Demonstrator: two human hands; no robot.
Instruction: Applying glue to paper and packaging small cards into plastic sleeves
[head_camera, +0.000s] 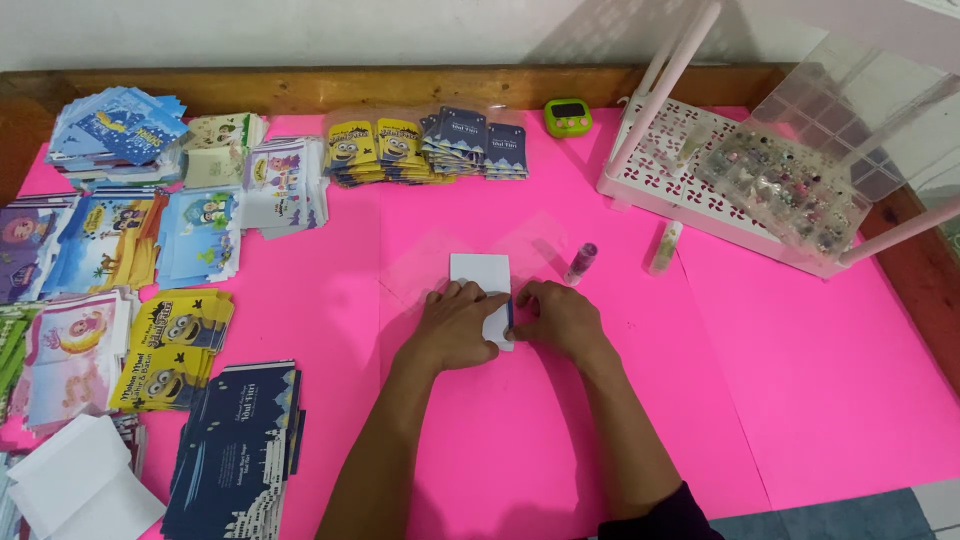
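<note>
Head view, looking down on a bright pink table (780, 400) with a brown wooden edge. Both hands meet at the middle of the table over a small white card (480, 275), which lies flat and seems partly folded. The left hand (455, 325) rests palm down with fingers bent, pressing the card's near left part. The right hand (560, 318) presses just beside it, fingers curled along a dark blue edge of the card. Neither hand lifts anything; both bear down on the card.

Just right of the card lies a small purple-capped tube (581, 264), with a pale yellow tube (665, 246) a little farther right. A white rack with pink legs (660, 170) stands far right, with a clear tray of small beads (790, 185) on it. A green timer (568, 117) sits near the far edge. Stacks of printed envelopes fill the left side: yellow cartoon ones (170, 350), dark blue ones (240, 440), and more along the far left.

To press a clean fold, it would help to keep the edges lined up, hold one side steady, and run the fingertips firmly along the crease.
</note>
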